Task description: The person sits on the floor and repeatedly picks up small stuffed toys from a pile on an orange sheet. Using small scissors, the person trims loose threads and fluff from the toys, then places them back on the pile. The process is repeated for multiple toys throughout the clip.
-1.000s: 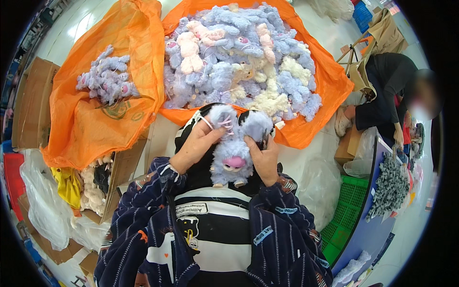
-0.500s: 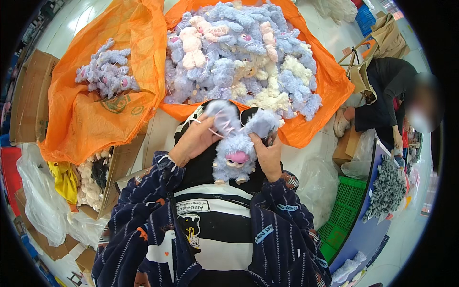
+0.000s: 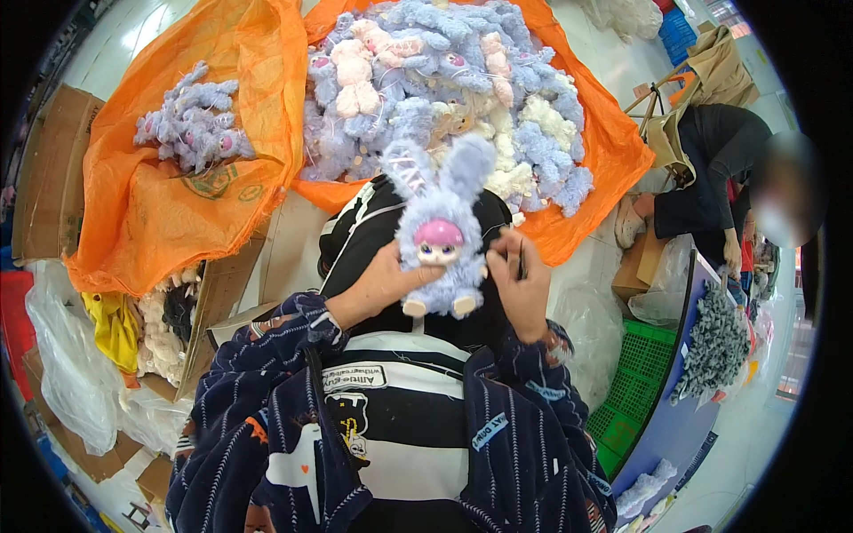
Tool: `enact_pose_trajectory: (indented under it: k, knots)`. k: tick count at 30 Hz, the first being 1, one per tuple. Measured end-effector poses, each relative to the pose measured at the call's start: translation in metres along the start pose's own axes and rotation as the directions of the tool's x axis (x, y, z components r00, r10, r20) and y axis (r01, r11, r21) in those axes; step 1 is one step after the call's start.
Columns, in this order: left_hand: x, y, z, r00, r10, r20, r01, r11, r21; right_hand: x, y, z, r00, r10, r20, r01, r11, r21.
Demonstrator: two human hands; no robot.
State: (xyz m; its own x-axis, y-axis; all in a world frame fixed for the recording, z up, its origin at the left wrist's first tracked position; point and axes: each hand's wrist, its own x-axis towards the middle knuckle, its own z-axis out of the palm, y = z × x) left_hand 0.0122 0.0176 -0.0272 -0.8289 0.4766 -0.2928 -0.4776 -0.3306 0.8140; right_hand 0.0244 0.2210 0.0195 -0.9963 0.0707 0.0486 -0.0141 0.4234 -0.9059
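Observation:
A lilac plush rabbit point(image 3: 441, 233) with long ears and a pink face stands upright over my lap, facing me. My left hand point(image 3: 384, 284) grips its body from the left side. My right hand point(image 3: 518, 282) sits at its right flank with fingers pinched, holding a small dark tool that I cannot make out. In front of my knees an orange sheet point(image 3: 611, 133) carries a big heap of lilac, pink and cream plush toys point(image 3: 444, 89). A smaller bunch of lilac rabbits point(image 3: 191, 129) lies on a second orange sheet point(image 3: 178, 222) to the left.
Cardboard boxes point(image 3: 49, 169) and clear plastic bags point(image 3: 71, 364) lie at my left, one box holding pale toys. A seated person in dark clothes point(image 3: 715, 178) works at the right beside a brown bag. A green crate point(image 3: 635, 400) and a blue table edge with grey plush items point(image 3: 711, 346) are lower right.
The rabbit has turned upright with its face toward me and its ears lifted. My hands shifted from its head down to its body and side.

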Motion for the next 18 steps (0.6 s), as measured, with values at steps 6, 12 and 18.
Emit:
enact_pose_trajectory:
  k: [6,12,18]
  knots:
    - [0.002,-0.002,0.003,0.996,0.08,-0.028,-0.077,0.993,0.086,-0.027,0.003,0.008,0.965,-0.21,0.156,0.235,0.959,-0.16]
    - [0.007,-0.003,0.004,0.983,0.175,-0.056,-0.165,0.974,0.153,-0.02,0.006,0.021,0.935,0.329,0.136,-0.352,0.796,0.493]
    - [0.016,0.006,-0.002,0.976,0.192,-0.102,-0.18,0.976,0.121,-0.025,-0.001,-0.002,0.967,-0.077,0.243,0.083,0.996,-0.016]
